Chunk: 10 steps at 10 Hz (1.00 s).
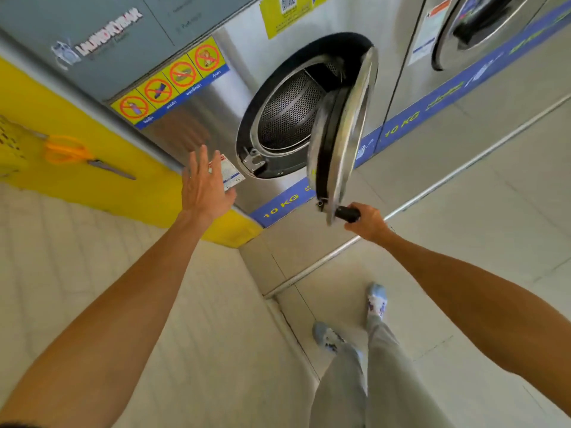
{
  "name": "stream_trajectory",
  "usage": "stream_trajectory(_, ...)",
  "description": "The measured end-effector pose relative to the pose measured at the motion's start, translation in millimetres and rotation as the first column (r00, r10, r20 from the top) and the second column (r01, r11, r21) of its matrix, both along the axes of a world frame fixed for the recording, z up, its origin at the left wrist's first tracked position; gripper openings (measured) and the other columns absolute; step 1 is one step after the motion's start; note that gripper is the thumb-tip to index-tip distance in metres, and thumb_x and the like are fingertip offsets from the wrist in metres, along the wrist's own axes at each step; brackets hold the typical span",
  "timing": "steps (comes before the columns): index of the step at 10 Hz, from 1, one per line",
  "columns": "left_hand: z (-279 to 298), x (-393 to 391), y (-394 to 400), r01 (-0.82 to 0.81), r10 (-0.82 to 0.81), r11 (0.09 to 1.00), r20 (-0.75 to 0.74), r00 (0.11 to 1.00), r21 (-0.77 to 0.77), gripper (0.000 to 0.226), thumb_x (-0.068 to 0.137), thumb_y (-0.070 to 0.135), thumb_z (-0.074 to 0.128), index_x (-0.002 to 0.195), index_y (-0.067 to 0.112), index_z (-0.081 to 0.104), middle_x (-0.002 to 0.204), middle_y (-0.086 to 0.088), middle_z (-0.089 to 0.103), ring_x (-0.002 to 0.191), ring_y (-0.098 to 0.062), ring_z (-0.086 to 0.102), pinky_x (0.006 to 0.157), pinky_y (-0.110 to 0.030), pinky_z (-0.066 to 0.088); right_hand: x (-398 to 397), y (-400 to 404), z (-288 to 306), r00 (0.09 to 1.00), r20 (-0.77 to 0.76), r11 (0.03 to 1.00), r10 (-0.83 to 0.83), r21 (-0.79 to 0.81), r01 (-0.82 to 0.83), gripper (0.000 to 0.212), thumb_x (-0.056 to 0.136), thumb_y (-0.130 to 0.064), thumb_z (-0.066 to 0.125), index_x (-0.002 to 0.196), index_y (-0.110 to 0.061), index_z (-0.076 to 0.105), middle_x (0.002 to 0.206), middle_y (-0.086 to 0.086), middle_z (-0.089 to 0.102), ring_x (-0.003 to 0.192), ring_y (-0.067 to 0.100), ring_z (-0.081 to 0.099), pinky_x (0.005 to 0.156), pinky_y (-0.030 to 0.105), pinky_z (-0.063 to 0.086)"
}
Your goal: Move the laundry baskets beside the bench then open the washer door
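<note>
The steel washer [216,97] fills the upper middle of the head view, strongly tilted. Its round door [343,134] stands swung out edge-on, and the perforated drum [287,115] shows behind it. My right hand [367,222] is closed around the black door handle [347,214] at the door's lower edge. My left hand [202,183] hovers with fingers spread in front of the washer's lower left panel, by a small sticker; I cannot tell whether it touches. No laundry baskets or bench are in view.
A second washer [482,23] with a shut door stands to the right. Orange-handled scissors [80,156] hang on the yellow wall [102,180] at the left. A metal strip [432,186] runs along the pale tiled floor, where my feet [352,322] stand.
</note>
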<state>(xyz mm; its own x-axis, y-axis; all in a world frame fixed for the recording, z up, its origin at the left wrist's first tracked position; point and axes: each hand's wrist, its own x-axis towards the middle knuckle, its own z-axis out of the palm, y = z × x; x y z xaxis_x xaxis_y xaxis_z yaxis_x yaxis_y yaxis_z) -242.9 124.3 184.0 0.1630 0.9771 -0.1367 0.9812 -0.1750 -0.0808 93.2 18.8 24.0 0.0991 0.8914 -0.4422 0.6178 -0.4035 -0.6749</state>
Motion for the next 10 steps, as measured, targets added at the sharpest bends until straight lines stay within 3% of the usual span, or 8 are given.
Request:
stream_trajectory(2,9.3,20.2,10.3,-0.074,0.075,0.997,0.033,0.997,-0.017,0.091,0.083,0.045,0.071,0.152,0.008,0.025,0.159,-0.026,0.021,0.146,-0.045,0.018,0.115,-0.058,0.027,95.9,-32.0,16.7,0.994,0.079,0.997,-0.076,-0.001,0.076,0.032,0.076,-0.004,0.078,0.104,-0.012,0.066,0.099,0.013,0.069,0.094,0.029,0.063,0.089,0.04,0.051)
stream_trajectory(3,8.4,20.4,14.3,-0.074,0.074,0.997,0.01,0.997,-0.018,0.093,0.081,0.047,0.072,0.151,0.007,0.026,0.156,-0.026,0.027,0.143,-0.045,0.024,0.113,-0.057,0.031,126.8,-36.7,24.6,0.985,0.097,0.99,-0.14,0.014,0.139,0.036,0.078,-0.002,0.075,0.11,-0.012,0.064,0.098,0.01,0.066,0.09,0.023,0.058,0.087,0.039,0.05)
stream_trajectory(4,7.0,19.9,18.3,-0.084,0.084,0.996,0.014,0.996,-0.012,0.094,0.08,0.048,0.073,0.15,0.006,0.025,0.153,-0.025,0.03,0.139,-0.044,0.029,0.112,-0.056,0.033,150.6,-38.3,26.4,0.976,0.107,0.982,-0.19,0.021,0.189,0.037,0.082,-0.003,0.07,0.116,-0.011,0.061,0.097,0.009,0.065,0.088,0.025,0.059,0.078,0.034,0.047)
stream_trajectory(6,5.9,22.8,20.6,-0.113,0.114,0.993,0.02,0.993,-0.028,0.092,0.08,0.044,0.074,0.149,0.005,0.027,0.149,-0.029,0.033,0.135,-0.048,0.032,0.11,-0.058,0.034,174.1,-35.4,30.7,0.97,0.109,0.976,-0.216,0.008,0.216,0.036,0.085,-0.005,0.067,0.119,-0.012,0.059,0.104,0.016,0.068,0.092,0.03,0.062,0.078,0.034,0.047)
stream_trajectory(8,15.1,29.9,12.0,-0.139,0.144,0.988,0.064,0.987,-0.074,0.092,0.084,0.045,0.071,0.151,0.005,0.024,0.156,-0.027,0.025,0.144,-0.045,0.023,0.115,-0.056,0.028,168.1,-39.2,45.9,0.983,0.099,0.987,-0.157,-0.009,0.159,0.054,0.088,-0.004,0.064,0.139,-0.011,0.048,0.115,0.015,0.069,0.106,0.034,0.064,0.09,0.04,0.05)
stream_trajectory(10,56.9,47.1,-12.9,-0.101,0.139,0.983,0.262,0.955,-0.156,0.087,0.089,0.05,0.062,0.156,0.012,0.02,0.163,-0.017,0.017,0.149,-0.037,0.019,0.118,-0.051,0.026,171.5,-9.1,119.4,0.965,0.257,0.998,0.06,0.003,-0.063,0.067,0.083,0.004,0.055,0.144,-0.021,0.045,0.123,0.019,0.067,0.111,0.036,0.063,0.087,0.039,0.049)
